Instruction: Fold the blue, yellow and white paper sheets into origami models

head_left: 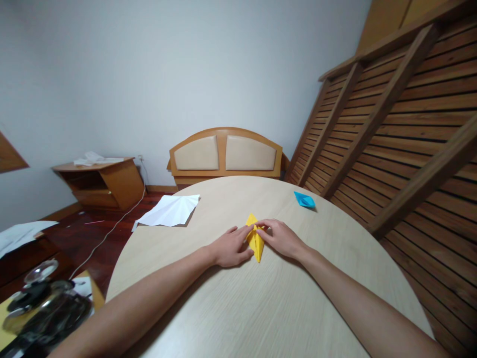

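Observation:
A folded yellow paper (255,239), a narrow pointed shape, lies flat near the middle of the round light-wood table (261,308). My left hand (231,246) rests on its left side, fingers pressing the paper down. My right hand (280,237) touches its right edge, with thumb and forefinger pinching a fold near the top. Both forearms reach in from the near edge of the table.
A small blue folded paper (304,200) sits at the far right of the table. A creased white sheet (170,211) hangs over the far left edge. Beyond stand a wooden headboard (225,154), a low cabinet (100,181) and slatted wooden frames (395,129) at right.

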A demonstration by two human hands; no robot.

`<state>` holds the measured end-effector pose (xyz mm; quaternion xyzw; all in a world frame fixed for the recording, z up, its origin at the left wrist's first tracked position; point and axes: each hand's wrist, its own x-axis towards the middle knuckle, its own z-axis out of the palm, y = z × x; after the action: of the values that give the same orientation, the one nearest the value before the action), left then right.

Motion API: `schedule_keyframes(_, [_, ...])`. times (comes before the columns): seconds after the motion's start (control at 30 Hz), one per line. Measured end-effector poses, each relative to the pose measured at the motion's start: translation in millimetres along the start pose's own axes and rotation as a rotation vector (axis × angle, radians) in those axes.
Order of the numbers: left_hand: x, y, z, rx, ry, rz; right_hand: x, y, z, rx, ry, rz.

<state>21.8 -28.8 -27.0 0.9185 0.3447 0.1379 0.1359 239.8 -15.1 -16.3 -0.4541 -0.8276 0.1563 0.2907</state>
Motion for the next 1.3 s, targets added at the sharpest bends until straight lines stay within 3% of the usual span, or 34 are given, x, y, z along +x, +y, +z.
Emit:
schedule_keyframes(0.6, [6.1, -4.0, 3.4, -0.220, 0.187, -0.204, -4.1, 14.0, -10.4, 0.144, -0.170, -0.023])
schedule_keyframes(1.1, [6.7, -7.7, -4.6, -0.217, 0.167, -0.160, -8.0, 16.7, -17.1, 0.134, -0.230, -0.020])
schedule_keyframes(1.3, [6.0, -14.6, -3.9, -0.219, 0.122, -0.043, -8.9, 19.7, -17.1, 0.089, -0.190, -0.026])
